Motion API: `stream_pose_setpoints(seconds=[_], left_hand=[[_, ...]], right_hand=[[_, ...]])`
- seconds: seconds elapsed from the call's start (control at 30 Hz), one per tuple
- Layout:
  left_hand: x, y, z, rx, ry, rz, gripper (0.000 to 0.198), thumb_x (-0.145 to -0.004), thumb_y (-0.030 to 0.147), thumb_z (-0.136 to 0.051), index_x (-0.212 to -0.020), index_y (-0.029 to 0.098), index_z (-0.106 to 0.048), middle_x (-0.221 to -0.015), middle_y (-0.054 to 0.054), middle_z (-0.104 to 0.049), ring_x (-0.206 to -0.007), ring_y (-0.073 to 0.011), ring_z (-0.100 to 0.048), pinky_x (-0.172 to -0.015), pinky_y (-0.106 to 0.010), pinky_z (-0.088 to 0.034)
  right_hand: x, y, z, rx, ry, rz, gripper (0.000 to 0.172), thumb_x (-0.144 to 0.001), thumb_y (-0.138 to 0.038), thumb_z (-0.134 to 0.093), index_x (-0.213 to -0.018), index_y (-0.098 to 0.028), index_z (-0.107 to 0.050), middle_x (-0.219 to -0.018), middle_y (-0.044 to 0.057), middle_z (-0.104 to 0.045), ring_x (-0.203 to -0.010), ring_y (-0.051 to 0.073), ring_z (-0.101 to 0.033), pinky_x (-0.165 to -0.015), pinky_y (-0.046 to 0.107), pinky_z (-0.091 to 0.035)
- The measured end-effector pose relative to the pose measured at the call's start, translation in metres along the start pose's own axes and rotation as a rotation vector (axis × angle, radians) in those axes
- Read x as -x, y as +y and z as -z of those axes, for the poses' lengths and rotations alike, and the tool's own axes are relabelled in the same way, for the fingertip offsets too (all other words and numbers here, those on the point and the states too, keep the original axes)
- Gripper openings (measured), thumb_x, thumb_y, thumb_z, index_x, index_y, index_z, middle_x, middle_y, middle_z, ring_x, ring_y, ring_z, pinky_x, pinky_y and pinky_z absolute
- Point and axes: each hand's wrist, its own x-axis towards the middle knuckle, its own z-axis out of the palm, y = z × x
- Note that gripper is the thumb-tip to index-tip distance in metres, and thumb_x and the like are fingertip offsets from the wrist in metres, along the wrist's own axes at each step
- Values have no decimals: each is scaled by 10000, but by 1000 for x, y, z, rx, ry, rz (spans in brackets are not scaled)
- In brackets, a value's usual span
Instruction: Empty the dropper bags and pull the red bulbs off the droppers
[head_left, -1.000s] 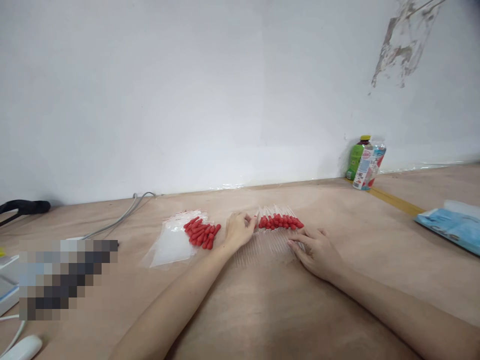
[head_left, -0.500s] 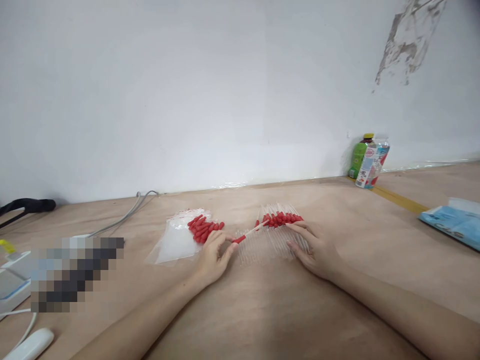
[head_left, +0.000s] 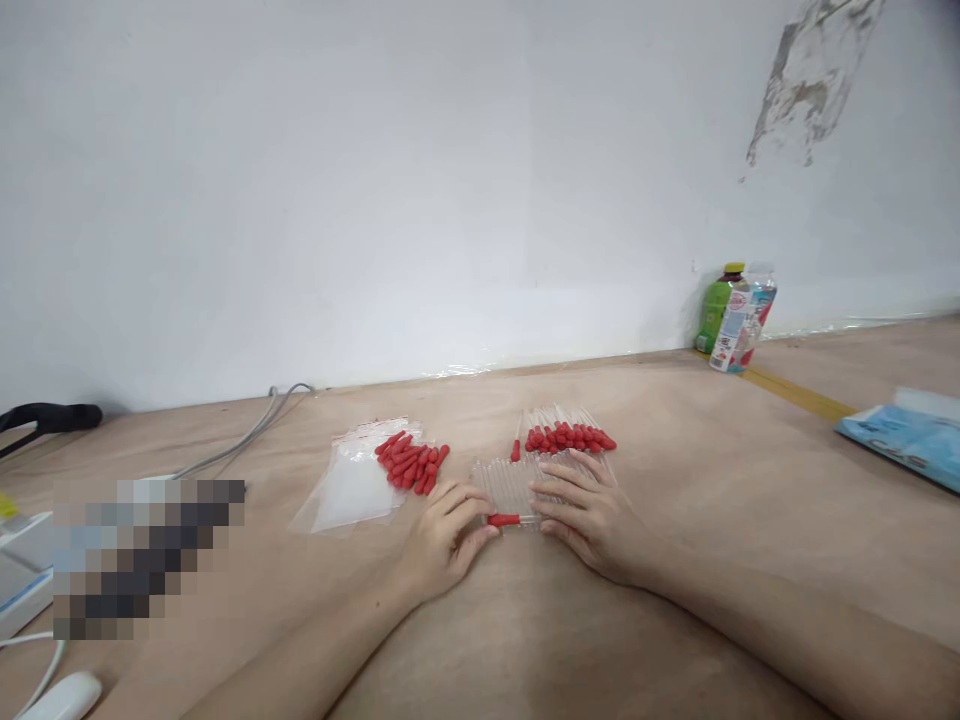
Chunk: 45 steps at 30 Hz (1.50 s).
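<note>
Centre frame, our left hand (head_left: 448, 537) pinches the dropper (head_left: 505, 520) by its red bulb; our right hand (head_left: 594, 522) lies spread on the tubes (head_left: 510, 478)

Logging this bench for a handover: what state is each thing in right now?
Red-bulbed glass dropper: lying crosswise, bulb pinched by left hand.
Right hand: fingers spread, resting on bare clear glass tubes.
Loose red rubber bulbs: heaped at edge of flat clear zip bag.
Row of red-bulbed droppers: assembled, lying side by side.
Green yellow-capped plastic bottle: upright, capped.
</note>
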Motion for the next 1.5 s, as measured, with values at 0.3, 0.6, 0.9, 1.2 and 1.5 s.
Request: stream_pose_setpoints(seconds=[0.3, 0.6, 0.9, 1.2, 1.5], left_hand=[[-8, 7, -18, 5, -52, -43, 204, -848, 238, -488, -1012, 181, -596, -1000, -67, -648, -1034, -204, -539, -907, -384, -429], [-8, 11, -18, -82, 3, -121, 172, -851, 197, -474, -981, 175, -585, -953, -50, -667, -1000, -185, -569, -936, -378, -402], [-6, 13, -14, -148, -81, -148, 174, -865, 180, -424, -964, 173, -567, -937, -37, -669, -1072, -174, -538, -1024, -414, -289], [-4, 16, -11, -133, -114, -153, 135, -868, 188, -427, -890, 179, -560, -927, -24, -666, -1092, -171, -522, -1033, -395, -267], [12, -6, 5, -181, -5, -24, 162, -875, 229, -429, -872, 192, -586, -902, -54, -618, -860, -170, -554, -781, -317, -442]], right_hand=[[3, 0, -9, -83, -2, 56, 225, -839, -226, -501, -1040, -201, -599, -1047, 24, -643, -1070, 188, -517, -992, 423, -344], [3, -2, -12, -195, -83, 74, 310, -869, -191, -445, -1172, -166, -503, -1094, 48, -620, -1088, 149, -518, -1019, 381, -353], [6, -3, -8, -205, -78, 151, 278, -856, -128, -439, -1116, -130, -535, -1082, 89, -620, -1091, 143, -516, -1006, 331, -381], [10, -1, -7, -219, -70, 224, 329, -835, -86, -451, -1158, -122, -499, -1082, 85, -619, -1079, 142, -522, -995, 326, -396], [24, 29, 14, -66, 89, -42, 280, -830, -138, -485, -1095, -200, -554, -831, 35, -652, -857, 155, -582, -830, 336, -444]])
